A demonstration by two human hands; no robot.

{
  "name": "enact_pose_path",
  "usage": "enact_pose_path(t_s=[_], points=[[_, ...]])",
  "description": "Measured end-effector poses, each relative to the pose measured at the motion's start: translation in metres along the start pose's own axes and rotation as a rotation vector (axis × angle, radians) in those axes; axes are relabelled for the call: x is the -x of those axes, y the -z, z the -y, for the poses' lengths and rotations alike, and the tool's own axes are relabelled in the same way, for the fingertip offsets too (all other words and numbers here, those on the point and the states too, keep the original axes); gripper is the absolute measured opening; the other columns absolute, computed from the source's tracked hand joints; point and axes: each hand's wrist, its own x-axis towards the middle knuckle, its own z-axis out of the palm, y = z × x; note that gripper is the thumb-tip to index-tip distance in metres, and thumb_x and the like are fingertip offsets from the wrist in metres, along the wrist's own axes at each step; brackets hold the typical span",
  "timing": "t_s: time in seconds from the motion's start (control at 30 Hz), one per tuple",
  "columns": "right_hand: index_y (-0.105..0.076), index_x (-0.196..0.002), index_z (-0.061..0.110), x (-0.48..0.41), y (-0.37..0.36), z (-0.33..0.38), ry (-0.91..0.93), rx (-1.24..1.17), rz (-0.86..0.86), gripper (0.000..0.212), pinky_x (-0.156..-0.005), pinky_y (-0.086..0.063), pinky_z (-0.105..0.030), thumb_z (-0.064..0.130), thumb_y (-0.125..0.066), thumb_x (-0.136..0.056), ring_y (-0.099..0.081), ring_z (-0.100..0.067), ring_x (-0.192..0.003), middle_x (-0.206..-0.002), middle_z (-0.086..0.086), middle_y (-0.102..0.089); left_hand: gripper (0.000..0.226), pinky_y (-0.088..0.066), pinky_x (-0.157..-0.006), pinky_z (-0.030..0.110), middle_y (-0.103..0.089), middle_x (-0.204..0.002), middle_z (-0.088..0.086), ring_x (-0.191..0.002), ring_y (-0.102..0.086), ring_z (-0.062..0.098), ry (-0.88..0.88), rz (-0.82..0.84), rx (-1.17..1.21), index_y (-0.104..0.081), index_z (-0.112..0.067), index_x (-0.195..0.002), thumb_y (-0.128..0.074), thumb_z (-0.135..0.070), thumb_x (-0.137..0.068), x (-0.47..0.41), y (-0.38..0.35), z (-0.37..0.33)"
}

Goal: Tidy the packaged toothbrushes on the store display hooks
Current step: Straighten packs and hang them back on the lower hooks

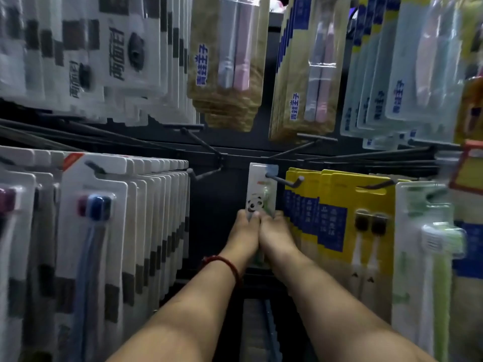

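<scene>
A narrow white toothbrush pack with a panda picture (260, 190) hangs far back on a metal hook (286, 182) in the middle of the display. Both my hands meet on its lower half. My left hand (244, 231), with a red cord bracelet on the wrist, pinches the pack's left side. Pressed against it, my right hand (274, 235) grips the right side. The pack's lower part is hidden behind my hands.
Dense rows of white packs (146, 231) hang to the left, yellow packs (339, 218) and a green-brush pack (428, 244) to the right. Upper hooks carry white, tan (224, 61) and pale blue packs. An empty hook (201, 175) juts out left of the panda pack.
</scene>
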Motion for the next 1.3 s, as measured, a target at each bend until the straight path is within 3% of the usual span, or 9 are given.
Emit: enact_pose_path(t_s=[0.27, 0.33, 0.47, 0.53, 0.67, 0.9, 1.0, 1.13, 1.3], points=[[-0.057, -0.128, 0.013, 0.04, -0.004, 0.02, -0.005, -0.052, 0.037, 0.033, -0.102, -0.05, -0.046, 0.034, -0.049, -0.104, -0.062, -0.035, -0.115, -0.125, -0.014, -0.064, 0.026, -0.055, -0.091, 0.036, -0.069, -0.114, 0.012, -0.104, -0.067, 0.026, -0.089, -0.096, 0.101, -0.058, -0.009, -0.123, -0.048, -0.028, -0.109, 0.043, 0.023, -0.017], [-0.059, -0.124, 0.011, 0.057, 0.0, 0.025, -0.002, -0.057, 0.05, 0.034, -0.1, -0.052, -0.048, 0.036, -0.048, -0.104, -0.064, -0.034, -0.111, -0.121, -0.014, -0.066, 0.022, -0.051, -0.078, 0.028, -0.071, -0.103, 0.006, -0.095, -0.068, 0.02, -0.125, -0.098, 0.081, -0.063, -0.013, -0.114, -0.051, -0.03, -0.107, 0.06, 0.031, -0.025], [-0.065, -0.114, 0.011, 0.082, 0.01, 0.02, -0.06, -0.076, 0.123, 0.049, -0.088, -0.059, -0.054, 0.051, -0.05, -0.091, -0.071, -0.036, -0.097, -0.109, -0.016, -0.073, 0.017, -0.049, -0.077, 0.027, -0.073, -0.1, -0.001, -0.095, -0.069, 0.018, -0.145, -0.089, -0.02, -0.066, -0.02, -0.107, -0.054, -0.032, -0.105, 0.101, 0.04, -0.033], [-0.066, -0.114, 0.01, 0.096, 0.018, 0.014, -0.077, -0.035, 0.137, 0.057, -0.086, -0.059, -0.052, 0.056, -0.049, -0.086, -0.07, -0.039, -0.101, -0.112, -0.017, -0.073, 0.018, -0.056, -0.084, 0.031, -0.075, -0.102, 0.0, -0.097, -0.071, 0.018, -0.137, -0.054, 0.03, -0.067, -0.02, -0.107, -0.056, -0.034, -0.104, 0.124, 0.043, -0.033], [-0.067, -0.112, 0.006, 0.157, 0.046, 0.014, -0.096, -0.17, 0.189, 0.029, -0.075, -0.061, -0.042, 0.03, -0.054, -0.103, -0.074, -0.037, -0.089, -0.104, -0.021, -0.074, 0.01, -0.059, -0.093, 0.045, -0.078, -0.105, 0.007, -0.095, -0.075, 0.025, -0.024, -0.005, 0.183, -0.067, -0.024, -0.104, -0.057, -0.021, -0.104, 0.178, 0.051, -0.031], [-0.072, -0.097, -0.001, 0.246, 0.079, -0.022, 0.019, -0.083, 0.276, 0.038, -0.085, -0.06, -0.055, 0.035, -0.063, -0.098, -0.074, -0.039, -0.093, -0.099, -0.025, -0.075, 0.037, -0.056, -0.099, 0.056, -0.078, -0.111, 0.011, -0.106, -0.074, 0.033, 0.003, 0.036, 0.264, -0.07, -0.021, -0.115, -0.071, -0.023, -0.078, 0.288, 0.074, -0.011], [-0.073, -0.096, 0.007, 0.283, 0.096, -0.046, 0.005, -0.077, 0.359, 0.026, -0.077, -0.063, -0.042, 0.031, -0.064, -0.099, -0.076, -0.029, -0.091, -0.098, -0.015, -0.077, 0.026, -0.063, -0.087, 0.043, -0.078, -0.111, 0.009, -0.102, -0.076, 0.028, -0.005, 0.012, 0.286, -0.065, -0.014, -0.12, -0.067, -0.005, -0.096, 0.327, 0.079, 0.013], [-0.073, -0.11, 0.004, 0.314, 0.122, -0.095, -0.126, -0.123, 0.491, 0.023, -0.073, -0.063, -0.041, 0.022, -0.067, -0.097, -0.076, -0.031, -0.094, -0.105, -0.014, -0.078, 0.031, -0.061, -0.068, 0.021, -0.078, -0.109, 0.002, -0.09, -0.077, 0.011, 0.003, 0.039, 0.17, -0.063, -0.015, -0.12, -0.068, 0.001, -0.094, 0.377, 0.085, 0.058], [-0.073, -0.106, 0.004, 0.328, 0.135, -0.156, -0.215, 0.03, 0.391, 0.017, -0.076, -0.058, -0.035, 0.013, -0.065, -0.094, -0.075, -0.028, -0.096, -0.104, -0.011, -0.078, 0.029, -0.056, -0.065, 0.014, -0.08, -0.104, -0.004, -0.087, -0.075, 0.002, 0.083, 0.115, -0.01, -0.063, -0.024, -0.118, -0.071, -0.008, -0.094, 0.415, 0.086, 0.105]])
